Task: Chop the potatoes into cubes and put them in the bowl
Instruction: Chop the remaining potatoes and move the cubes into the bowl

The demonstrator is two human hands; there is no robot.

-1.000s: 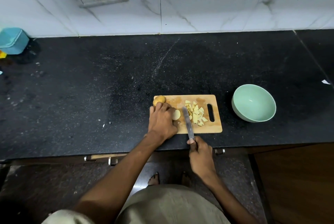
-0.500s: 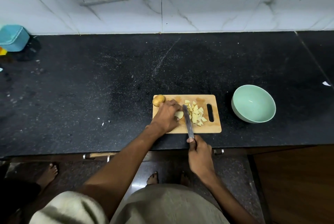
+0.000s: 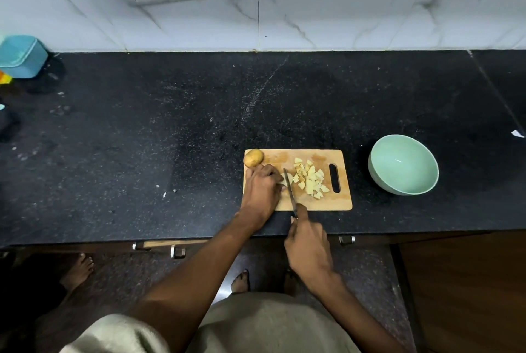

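**Potato slice under the knife**

The black speckled stone counter (image 3: 170,130) bears a rectangular wooden chopping board (image 3: 336,201) under both hands. Right of them stands a pale green bowl (image 3: 402,164). Pale potato cubes (image 3: 311,179) lie just right of the steel knife (image 3: 290,190); a whole brown potato (image 3: 253,158) sits beyond the left hand (image 3: 260,190), whose curled fingers pin a slice. The right hand (image 3: 308,244) grips the knife handle.

Left hand (image 3: 260,187) covers most of the potato piece (image 3: 287,179) it holds, only a pale sliver showing. Knife handle's buried inside the right hand (image 3: 308,247). Blue container (image 3: 21,56) at the bench's far-left corner is cut by the frame edge.
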